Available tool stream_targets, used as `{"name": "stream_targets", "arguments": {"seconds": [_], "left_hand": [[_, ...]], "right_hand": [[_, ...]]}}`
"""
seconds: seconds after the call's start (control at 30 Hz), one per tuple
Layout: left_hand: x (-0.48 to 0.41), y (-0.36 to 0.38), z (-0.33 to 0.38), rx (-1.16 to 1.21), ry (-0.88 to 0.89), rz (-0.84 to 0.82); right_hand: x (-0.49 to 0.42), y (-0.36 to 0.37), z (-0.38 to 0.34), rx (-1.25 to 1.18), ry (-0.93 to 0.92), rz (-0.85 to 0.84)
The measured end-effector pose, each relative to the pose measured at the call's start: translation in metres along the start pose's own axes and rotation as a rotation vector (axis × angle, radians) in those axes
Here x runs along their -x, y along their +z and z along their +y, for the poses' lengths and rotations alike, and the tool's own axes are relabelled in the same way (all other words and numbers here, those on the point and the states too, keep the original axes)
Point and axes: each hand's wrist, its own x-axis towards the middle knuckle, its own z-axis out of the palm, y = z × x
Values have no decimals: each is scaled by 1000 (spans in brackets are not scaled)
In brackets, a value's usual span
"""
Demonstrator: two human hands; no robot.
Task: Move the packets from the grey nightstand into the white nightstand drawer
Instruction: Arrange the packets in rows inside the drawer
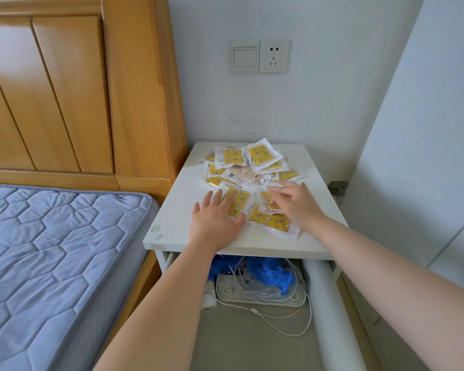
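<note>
Packets (248,167) are lying heaped on the nightstand (172,223); left hand (216,223) and right hand (298,204) are resting on them, grip open. Drawer (225,344) below is holding blue plastic (271,274), cable (310,314).

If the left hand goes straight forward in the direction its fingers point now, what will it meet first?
The left hand would meet the nearest yellow packet first; its fingers already seem to lie on its edge, though contact is unclear. Behind it lies the pile of packets.
</note>
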Motion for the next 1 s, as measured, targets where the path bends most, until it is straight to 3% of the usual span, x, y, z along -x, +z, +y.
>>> {"name": "stream_targets", "arguments": {"seconds": [0.1, 0.17, 0.27, 0.4, 0.73, 0.87, 0.93, 1.0], "left_hand": [[-1, 0, 0, 16, -7, 5], [-2, 0, 0, 15, -7, -4], [-2, -1, 1, 12, 3, -8], [-1, 0, 0, 18, 7, 6], [-2, 0, -2, -4, 17, 11], [-3, 0, -2, -20, 24, 1], [-3, 1, -2, -15, 23, -5], [-4, 1, -3, -13, 22, -3]], "right_hand": [[-11, -16, -2, 319, 147, 125], [-20, -20, -3, 513, 347, 32], [-31, -17, -6, 493, 525, -159], [-43, -21, -26, 540, 521, -317], [-43, -35, -31, 175, 556, -87], [-39, -48, -35, -148, 677, -338], [-33, -46, -38, -34, 646, -427], [-25, -39, -45, 252, 553, -461]]}}
